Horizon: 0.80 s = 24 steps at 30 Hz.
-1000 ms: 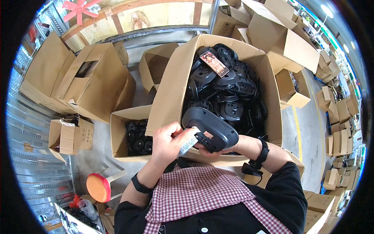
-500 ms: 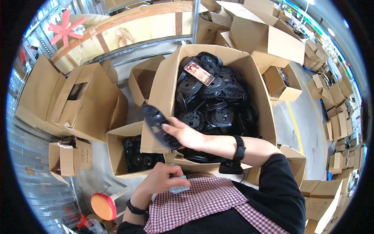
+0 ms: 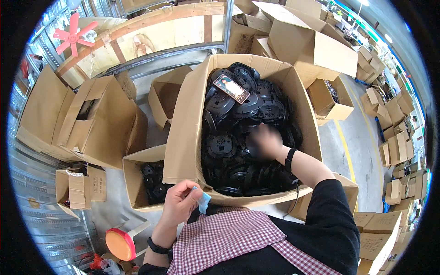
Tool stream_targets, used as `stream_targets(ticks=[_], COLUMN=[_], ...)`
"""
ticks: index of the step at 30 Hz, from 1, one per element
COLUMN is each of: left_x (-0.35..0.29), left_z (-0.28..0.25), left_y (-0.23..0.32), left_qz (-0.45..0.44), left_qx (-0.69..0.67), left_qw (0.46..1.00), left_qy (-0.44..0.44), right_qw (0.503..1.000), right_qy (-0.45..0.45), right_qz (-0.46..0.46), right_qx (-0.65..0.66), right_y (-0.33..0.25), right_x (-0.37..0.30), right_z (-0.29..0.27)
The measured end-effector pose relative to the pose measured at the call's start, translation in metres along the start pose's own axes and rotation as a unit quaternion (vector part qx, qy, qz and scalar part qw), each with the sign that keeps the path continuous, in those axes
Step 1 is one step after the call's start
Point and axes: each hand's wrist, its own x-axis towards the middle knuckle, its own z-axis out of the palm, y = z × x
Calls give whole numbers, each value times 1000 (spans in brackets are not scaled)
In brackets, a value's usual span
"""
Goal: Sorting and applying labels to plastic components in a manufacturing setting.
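My left hand [image 3: 178, 202] pinches a small light-blue piece of thin material [image 3: 204, 200] between thumb and fingers, just outside the near left corner of a large carton [image 3: 182, 130]. That carton is filled with black plastic parts, flat rounded shells [image 3: 222, 145] with ribs and cutouts. Over the right half of the pile reaches my right hand [image 3: 266, 141], its fingers smeared by motion among the parts. Whether it grips one I cannot make out. A phone [image 3: 231, 88] with a lit screen lies on the far part of the pile.
A smaller carton [image 3: 137, 183] with black parts stands at the left of the large one. More cartons [image 3: 103, 123] stand left, behind and right. A round stool [image 3: 121, 244] with an orange seat is at lower left. A pink fan [image 3: 73, 35] hangs at far left.
My right hand has moved from the carton's left wall to the right, into the pile; the black part it held is no longer in it. My left hand has shifted left and up with the light-blue piece.
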Motion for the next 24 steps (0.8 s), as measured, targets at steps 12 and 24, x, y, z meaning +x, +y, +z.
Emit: stream_targets(ticks=[12,24], left_x=[16,24], left_z=[6,5], left_y=[-1,-5], left_qz=[16,14], left_qx=[4,-13], left_qw=[994,995], left_qy=[107,95], right_qw=[985,983], right_qy=[148,96], right_qz=[-23,-111], right_qx=[84,108], right_y=[32,32], right_x=[6,1], right_z=[-2,5])
